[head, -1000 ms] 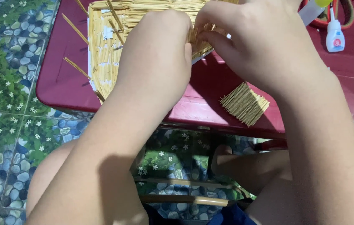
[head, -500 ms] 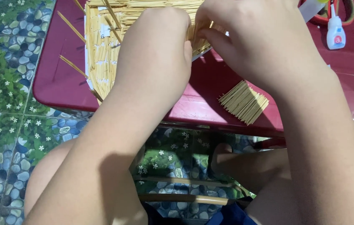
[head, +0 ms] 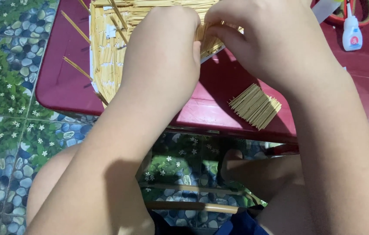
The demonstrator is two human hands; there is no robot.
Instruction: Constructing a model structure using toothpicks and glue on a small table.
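Take the dark red table [head: 63, 82] as your landmark; off its left edge lies only the floor [head: 6, 109], tiled with a print of pebbles and small white flowers; on the table's left part, a few long bamboo skewers [head: 75, 26] stick out sideways from the panel of glued thin sticks [head: 106, 52], which lies flat towards the far edge of the table, with bits of white paper showing between its rows. Your left hand [head: 162, 56] rests on top of that panel, back to the camera, and it hides most of the panel's middle; its fingers curl down out of sight, so you cannot tell whether they pinch anything. Your right hand [head: 275, 43] meets it just beside, over the panel's near right corner; thumb [head: 232, 37] and fingers are pressed together on the stick ends there, clamped on the panel's edge. Nearer the table's front edge, below your right wrist, a small loose bundle of cut sticks [head: 255, 105] lies apart from the panel; your forearms cross over the space between. At the table's far right stands a small white glue bottle [head: 352, 30], with a red loop-shaped thing [head: 367, 11] behind it; under the table you see your bare legs [head: 262, 174] and a wooden rung [head: 189, 206].
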